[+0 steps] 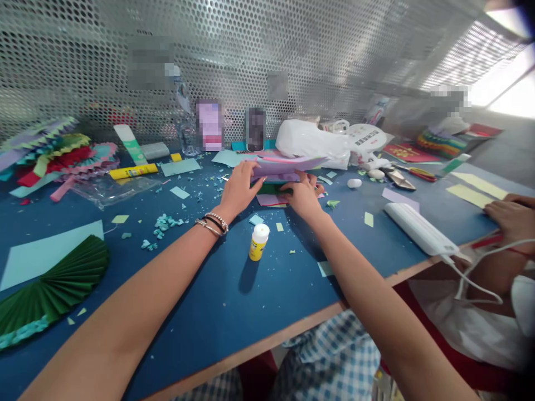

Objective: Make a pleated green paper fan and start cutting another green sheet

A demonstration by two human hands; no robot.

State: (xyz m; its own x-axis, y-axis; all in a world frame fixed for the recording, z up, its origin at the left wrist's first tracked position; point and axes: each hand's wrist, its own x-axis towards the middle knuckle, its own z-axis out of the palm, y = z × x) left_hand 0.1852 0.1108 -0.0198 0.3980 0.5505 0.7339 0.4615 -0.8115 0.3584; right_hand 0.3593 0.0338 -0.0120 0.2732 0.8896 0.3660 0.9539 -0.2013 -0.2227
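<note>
A stack of coloured paper sheets (273, 188) lies in front of me, with green and pink edges showing. Its top purple sheet (288, 166) is lifted. At the left side of that sheet, my left hand (241, 186) grips it between thumb and fingers. My right hand (305, 192) is closed around the stack's right part, with curled fingers; some fingertips are hidden by the paper. Nearer to me, between my forearms, an upright yellow glue stick (258, 243) with a white top stands on the blue table.
A green pleated paper fan (75, 275) lies left, near blue paper scraps (163, 225). A second glue stick (132, 171), a plastic bag (311, 142) and two phones stand or lie behind. Right are scissors (412, 171), a white power bank (420, 228) and another person's hand (512, 214).
</note>
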